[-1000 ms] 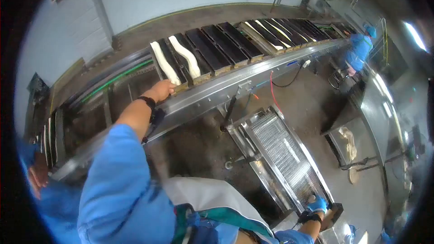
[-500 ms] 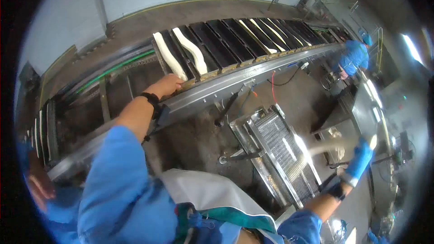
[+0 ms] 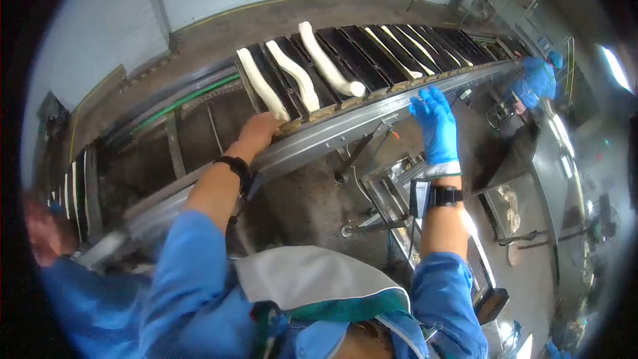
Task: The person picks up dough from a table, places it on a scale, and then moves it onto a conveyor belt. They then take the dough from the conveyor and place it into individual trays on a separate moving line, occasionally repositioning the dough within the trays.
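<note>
Black baking pans [image 3: 337,50] lie side by side on the conveyor frame, several with long pale dough strips in them. My bare left hand [image 3: 260,131] has its fingers closed at the near edge of the leftmost pan, touching or close to the end of its dough strip [image 3: 261,85]. A wavy strip [image 3: 294,74] lies in the second pan. In the third, a thicker dough strip [image 3: 320,60] slants, its near end resting on the pan's front rim. My blue-gloved right hand [image 3: 436,126] is raised right of that end, fingers apart and holding nothing.
A steel conveyor rail [image 3: 332,129] runs along the front of the pans. Below it stands a metal mesh-topped unit [image 3: 399,179]. A co-worker in blue [image 3: 535,86] is at the far right end; another person's arm [image 3: 50,233] shows at lower left.
My right hand has come up from the lower right, where it held a blurred dough strip. A strip now lies in the formerly bare third pan, and that hand has let go.
</note>
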`<action>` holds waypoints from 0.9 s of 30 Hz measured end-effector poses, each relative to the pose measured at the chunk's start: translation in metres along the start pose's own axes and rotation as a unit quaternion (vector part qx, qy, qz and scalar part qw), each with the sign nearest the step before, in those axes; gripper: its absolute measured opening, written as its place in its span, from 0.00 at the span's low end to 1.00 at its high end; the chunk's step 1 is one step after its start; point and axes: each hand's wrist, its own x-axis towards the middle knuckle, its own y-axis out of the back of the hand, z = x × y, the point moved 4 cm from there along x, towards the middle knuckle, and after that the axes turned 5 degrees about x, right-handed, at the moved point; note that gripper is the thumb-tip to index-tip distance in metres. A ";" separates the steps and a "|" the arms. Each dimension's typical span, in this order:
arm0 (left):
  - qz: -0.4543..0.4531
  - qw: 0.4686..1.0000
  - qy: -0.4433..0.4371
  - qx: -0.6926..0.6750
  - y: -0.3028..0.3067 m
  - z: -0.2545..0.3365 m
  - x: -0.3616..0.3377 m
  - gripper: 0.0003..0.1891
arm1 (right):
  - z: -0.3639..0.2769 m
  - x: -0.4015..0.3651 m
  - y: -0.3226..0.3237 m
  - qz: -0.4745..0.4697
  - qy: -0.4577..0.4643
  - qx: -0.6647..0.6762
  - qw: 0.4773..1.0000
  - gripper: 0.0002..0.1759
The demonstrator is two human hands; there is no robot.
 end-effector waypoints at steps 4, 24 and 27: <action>-0.017 0.997 0.023 -0.066 -0.002 0.002 0.003 0.15 | 0.013 -0.038 0.067 0.058 -0.034 -0.078 0.995 0.20; -0.143 0.989 0.024 -0.037 -0.034 0.004 0.038 0.16 | -0.060 -0.312 0.501 0.394 -0.087 -0.651 0.643 0.18; -0.236 0.965 0.114 -0.017 -0.014 0.036 0.062 0.16 | -0.076 -0.337 0.491 0.359 -0.115 -0.705 0.601 0.18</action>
